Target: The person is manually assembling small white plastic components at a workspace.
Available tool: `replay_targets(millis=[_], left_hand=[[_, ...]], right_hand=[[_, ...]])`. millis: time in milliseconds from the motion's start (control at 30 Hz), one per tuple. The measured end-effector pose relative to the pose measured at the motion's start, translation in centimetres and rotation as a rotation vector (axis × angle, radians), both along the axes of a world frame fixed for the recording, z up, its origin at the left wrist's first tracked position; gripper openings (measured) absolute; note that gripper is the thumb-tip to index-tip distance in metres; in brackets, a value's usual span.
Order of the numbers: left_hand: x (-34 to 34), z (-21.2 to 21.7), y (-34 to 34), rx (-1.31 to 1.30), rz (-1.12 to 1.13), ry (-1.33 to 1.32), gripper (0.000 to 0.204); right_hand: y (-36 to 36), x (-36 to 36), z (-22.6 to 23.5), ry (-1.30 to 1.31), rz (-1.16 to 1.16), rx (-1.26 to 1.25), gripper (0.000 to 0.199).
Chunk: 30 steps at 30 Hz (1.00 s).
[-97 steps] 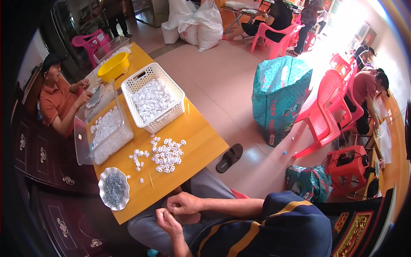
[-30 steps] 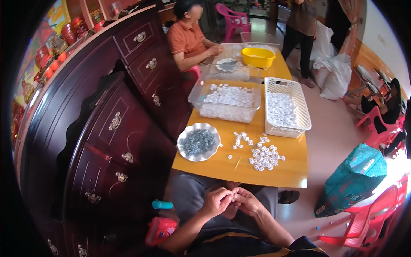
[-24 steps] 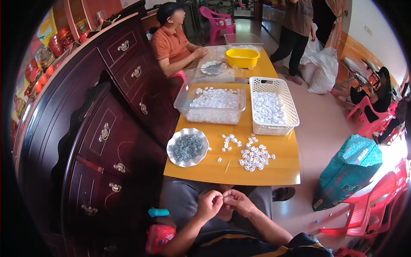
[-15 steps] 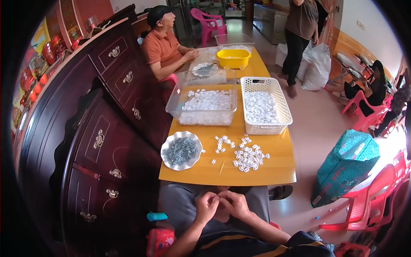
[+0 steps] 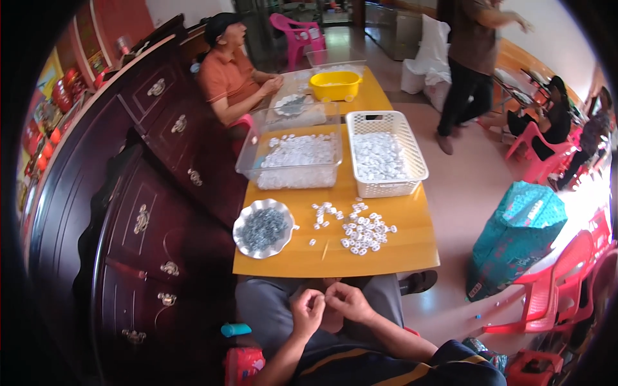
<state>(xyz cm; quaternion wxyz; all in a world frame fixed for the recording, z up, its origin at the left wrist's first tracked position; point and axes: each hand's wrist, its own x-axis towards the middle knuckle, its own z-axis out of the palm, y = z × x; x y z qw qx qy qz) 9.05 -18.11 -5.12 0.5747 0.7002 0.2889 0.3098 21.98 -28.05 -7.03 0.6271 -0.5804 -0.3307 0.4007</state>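
Over my lap, just off the table's near edge, my left hand (image 5: 308,311) and my right hand (image 5: 349,303) face each other with thumbs and fingertips pinched. Whatever sits between the fingertips is too small to make out. On the wooden table (image 5: 290,265) lies a loose pile of small white two-holed pieces (image 5: 368,233), with a smaller scatter of the same pieces (image 5: 327,214) to its left. A scalloped white dish (image 5: 242,247) at the left holds many small grey-clear bits (image 5: 264,228). Near the front edge rests a thin wooden stick (image 5: 325,249).
Behind the pile stand a clear plastic bin (image 5: 244,166) and a white perforated basket (image 5: 390,188), both filled with white pieces. A yellow tub (image 5: 335,94) is farther back, beside a seated person (image 5: 228,80). Dark drawers (image 5: 154,219) flank the left; a teal bag (image 5: 515,241) stands right.
My fingertips have drawn slightly apart while both hands stay over my lap. The view has shifted a little. The standing person at the back right has stepped and stretched an arm out.
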Motion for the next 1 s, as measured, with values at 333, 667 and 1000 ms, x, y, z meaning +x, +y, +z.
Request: replay_targets(millis=[333,667,1000], left_hand=[[0.4,3.9,1.1,0.453,-0.12,-0.042,0.011],[0.1,4.9,1.8,0.537,-0.223,-0.035,0.017],[-0.1,4.1,1.9,0.627,-0.181,-0.008,0.018]], right_hand=[[-0.6,1.5,0.0,0.69,0.113,0.016,0.01],[-0.7,2.1,0.2,0.725,0.232,-0.034,0.013],[-0.6,1.8,1.1,0.571,0.205,-0.04,0.013]])
